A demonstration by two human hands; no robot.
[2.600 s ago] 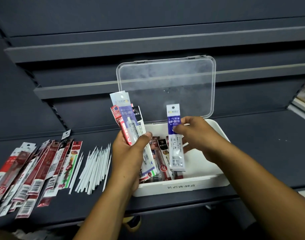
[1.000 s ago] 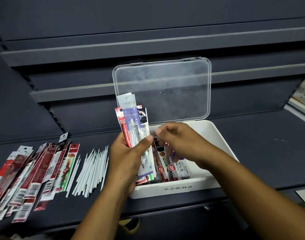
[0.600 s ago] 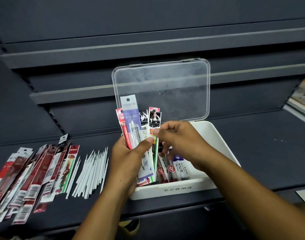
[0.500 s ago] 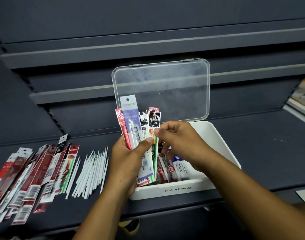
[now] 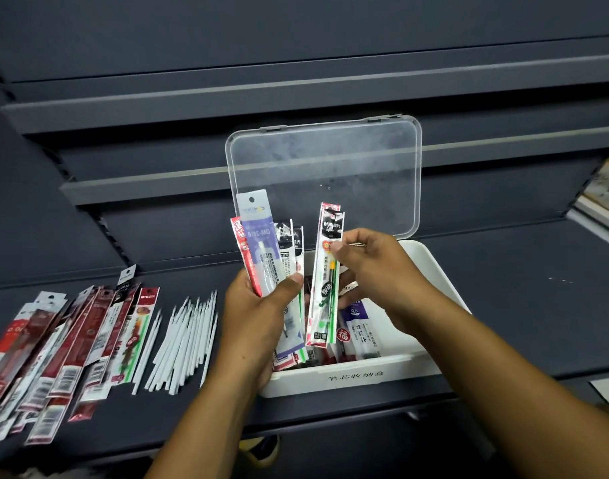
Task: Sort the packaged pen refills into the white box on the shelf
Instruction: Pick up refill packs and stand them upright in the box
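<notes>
Drawn clear of the fan since half a second ago, the green-striped refill packet (image 5: 327, 281) now hangs with a gap beside it. The right hand (image 5: 375, 271) pinches it near the top between thumb and forefinger. A red top edge shows behind it, so the pinch may carry two.

Just left of that pinch, the left hand (image 5: 254, 316) grips a fan of packets (image 5: 261, 243), thumb across the front. Four tops show: one red, one blue-and-white, two black.

Beneath both grips sits the one white box (image 5: 358, 375), its front wall near the shelf (image 5: 520, 305) edge. The boxed packets (image 5: 358, 333) under the right hand overlap too much to count.

Left of the left grip lie loose white refill tubes (image 5: 182, 340), over a dozen, then an overlapping row of packets (image 5: 71, 340), over ten. Behind the grips the clear lid (image 5: 323, 167) stands open. Dark shelf runs on to the right of the box.
</notes>
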